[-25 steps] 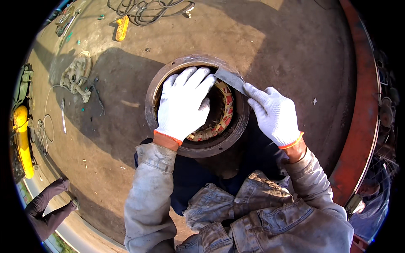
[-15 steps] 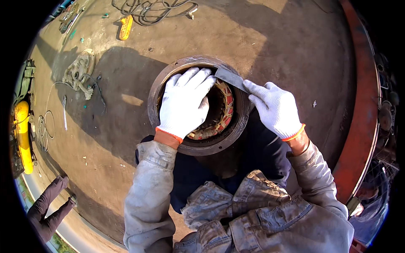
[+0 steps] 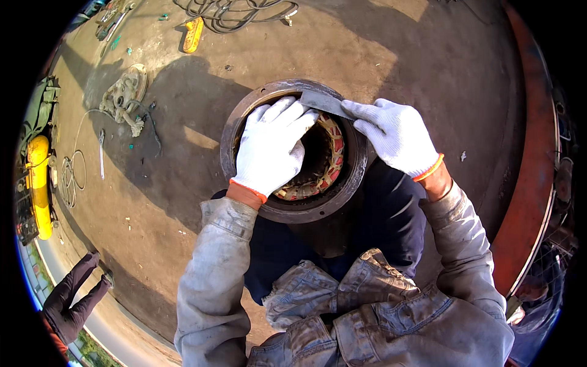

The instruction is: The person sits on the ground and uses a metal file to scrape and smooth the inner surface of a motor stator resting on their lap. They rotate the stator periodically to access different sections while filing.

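Observation:
A round metal motor housing [image 3: 356,183] stands upright between my knees. Inside it is a ring of windings [image 3: 336,144] with pale lacing and red patches. My left hand [image 3: 272,140], in a white glove with an orange cuff, lies over the left side of the opening. Its fingers are stretched toward the far inner rim, and the thumb is bent inward. My right hand [image 3: 394,134], gloved alike, grips one end of a flat grey file [image 3: 323,103]. The file lies across the far rim, its free end close to my left fingertips.
On the ground at the left are a dirty round metal part [image 3: 128,92] with rope, a wrench [image 3: 101,153] and a thin coiled wire [image 3: 70,180]. Farther off lie a yellow control box [image 3: 192,35] and black cable [image 3: 229,15]. A red-brown beam [image 3: 526,208] curves along the right. A person's legs [image 3: 73,293] show lower left.
My right hand has pushed the file left and away along the far rim, at a flatter angle. My left hand stays over the opening. The whole view has shifted slightly.

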Demonstrator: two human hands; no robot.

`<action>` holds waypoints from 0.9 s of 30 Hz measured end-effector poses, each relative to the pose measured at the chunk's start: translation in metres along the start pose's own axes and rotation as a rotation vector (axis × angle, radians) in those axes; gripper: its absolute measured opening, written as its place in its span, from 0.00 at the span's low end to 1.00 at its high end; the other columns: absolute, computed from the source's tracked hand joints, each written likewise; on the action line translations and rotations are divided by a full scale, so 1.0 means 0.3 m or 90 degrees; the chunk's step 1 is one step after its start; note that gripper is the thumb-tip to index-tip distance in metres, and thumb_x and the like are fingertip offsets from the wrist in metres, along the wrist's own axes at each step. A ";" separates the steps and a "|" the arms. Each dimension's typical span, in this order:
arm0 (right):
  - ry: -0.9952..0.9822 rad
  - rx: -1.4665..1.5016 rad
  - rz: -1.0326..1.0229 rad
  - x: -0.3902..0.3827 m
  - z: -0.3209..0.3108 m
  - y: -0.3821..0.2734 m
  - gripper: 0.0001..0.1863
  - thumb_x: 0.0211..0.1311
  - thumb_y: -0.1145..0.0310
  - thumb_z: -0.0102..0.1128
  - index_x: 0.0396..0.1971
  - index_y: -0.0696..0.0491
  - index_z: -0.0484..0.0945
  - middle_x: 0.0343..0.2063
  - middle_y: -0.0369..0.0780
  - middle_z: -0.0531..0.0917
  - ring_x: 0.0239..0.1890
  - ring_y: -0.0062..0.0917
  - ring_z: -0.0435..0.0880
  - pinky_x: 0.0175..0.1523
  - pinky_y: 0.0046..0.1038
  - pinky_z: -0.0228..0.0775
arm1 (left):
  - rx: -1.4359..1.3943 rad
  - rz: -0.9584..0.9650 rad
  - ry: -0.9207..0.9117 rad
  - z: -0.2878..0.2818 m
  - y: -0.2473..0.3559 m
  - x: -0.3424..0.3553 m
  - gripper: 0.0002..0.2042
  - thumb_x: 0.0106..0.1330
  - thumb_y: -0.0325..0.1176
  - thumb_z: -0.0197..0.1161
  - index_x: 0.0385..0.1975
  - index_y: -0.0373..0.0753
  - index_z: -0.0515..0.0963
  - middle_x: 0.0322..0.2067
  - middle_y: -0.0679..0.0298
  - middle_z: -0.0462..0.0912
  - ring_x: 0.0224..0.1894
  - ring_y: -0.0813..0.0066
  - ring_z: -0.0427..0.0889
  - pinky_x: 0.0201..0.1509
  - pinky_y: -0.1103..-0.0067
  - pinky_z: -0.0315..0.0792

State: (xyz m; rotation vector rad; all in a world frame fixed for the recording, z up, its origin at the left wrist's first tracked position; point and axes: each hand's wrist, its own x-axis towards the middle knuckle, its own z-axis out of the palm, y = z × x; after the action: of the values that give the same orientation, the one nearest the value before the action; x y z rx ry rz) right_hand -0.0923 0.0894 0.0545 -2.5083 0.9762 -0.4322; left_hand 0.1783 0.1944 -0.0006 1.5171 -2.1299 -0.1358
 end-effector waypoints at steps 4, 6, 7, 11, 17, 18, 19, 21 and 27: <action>0.029 -0.002 -0.040 0.038 0.030 0.014 0.16 0.74 0.62 0.72 0.57 0.47 0.95 0.31 0.45 0.89 0.33 0.44 0.91 0.41 0.42 0.83 | -0.001 0.004 0.010 0.003 0.030 0.031 0.27 0.61 0.26 0.70 0.63 0.47 0.90 0.66 0.58 0.89 0.71 0.51 0.84 0.77 0.55 0.73; 0.030 0.031 -0.102 0.086 0.038 0.033 0.16 0.74 0.63 0.71 0.58 0.46 0.95 0.33 0.46 0.90 0.36 0.44 0.91 0.43 0.42 0.84 | 0.014 0.005 0.022 0.009 0.007 0.002 0.27 0.61 0.25 0.69 0.63 0.47 0.90 0.66 0.58 0.90 0.71 0.51 0.85 0.77 0.55 0.73; -0.007 0.024 -0.074 0.095 0.015 0.028 0.17 0.74 0.64 0.71 0.59 0.46 0.95 0.33 0.46 0.91 0.36 0.44 0.91 0.43 0.41 0.84 | 0.004 -0.010 -0.020 -0.007 0.005 0.005 0.27 0.61 0.24 0.68 0.63 0.48 0.90 0.65 0.58 0.90 0.70 0.50 0.85 0.77 0.54 0.73; -0.029 0.026 -0.061 0.058 -0.010 0.064 0.18 0.73 0.65 0.73 0.60 0.47 0.95 0.33 0.44 0.91 0.35 0.42 0.92 0.44 0.40 0.84 | -0.016 -0.013 -0.040 0.000 0.053 0.024 0.27 0.61 0.24 0.68 0.64 0.48 0.89 0.65 0.59 0.89 0.72 0.52 0.83 0.78 0.55 0.71; -0.109 0.021 -0.090 0.139 -0.036 0.087 0.18 0.75 0.63 0.72 0.60 0.49 0.95 0.37 0.46 0.93 0.38 0.42 0.93 0.48 0.40 0.86 | 0.014 -0.018 -0.033 0.001 0.019 -0.001 0.29 0.62 0.26 0.68 0.66 0.49 0.89 0.69 0.62 0.88 0.73 0.54 0.82 0.81 0.53 0.69; -0.118 0.010 -0.088 0.155 -0.048 0.115 0.18 0.75 0.63 0.71 0.60 0.49 0.95 0.38 0.47 0.94 0.39 0.42 0.93 0.49 0.40 0.86 | 0.024 -0.014 -0.030 -0.002 0.025 0.004 0.29 0.62 0.27 0.68 0.67 0.49 0.89 0.69 0.61 0.88 0.73 0.54 0.82 0.81 0.53 0.69; -0.092 -0.002 -0.135 0.179 -0.028 0.084 0.18 0.76 0.63 0.71 0.60 0.50 0.95 0.38 0.46 0.94 0.40 0.43 0.93 0.50 0.40 0.86 | 0.015 -0.021 -0.048 -0.002 0.031 0.015 0.29 0.63 0.28 0.68 0.68 0.49 0.88 0.70 0.61 0.88 0.73 0.55 0.82 0.81 0.53 0.68; -0.047 0.009 -0.247 0.206 0.018 0.098 0.17 0.76 0.63 0.70 0.59 0.49 0.95 0.38 0.45 0.94 0.41 0.44 0.93 0.50 0.41 0.86 | 0.014 -0.023 -0.066 0.001 0.044 0.018 0.29 0.63 0.28 0.67 0.67 0.48 0.88 0.70 0.61 0.87 0.74 0.56 0.82 0.82 0.53 0.68; -0.103 0.008 -0.267 0.276 -0.007 0.117 0.16 0.76 0.64 0.70 0.58 0.48 0.95 0.40 0.44 0.95 0.44 0.43 0.94 0.52 0.41 0.87 | 0.037 -0.021 -0.055 0.007 0.034 0.008 0.29 0.64 0.28 0.67 0.69 0.49 0.87 0.72 0.62 0.86 0.73 0.56 0.82 0.81 0.54 0.68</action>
State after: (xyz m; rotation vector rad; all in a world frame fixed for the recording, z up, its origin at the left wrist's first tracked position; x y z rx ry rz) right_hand -0.0546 0.0078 0.0507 -2.6853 0.3819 -0.3465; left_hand 0.1679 0.1955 0.0023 1.6065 -2.1950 -0.1550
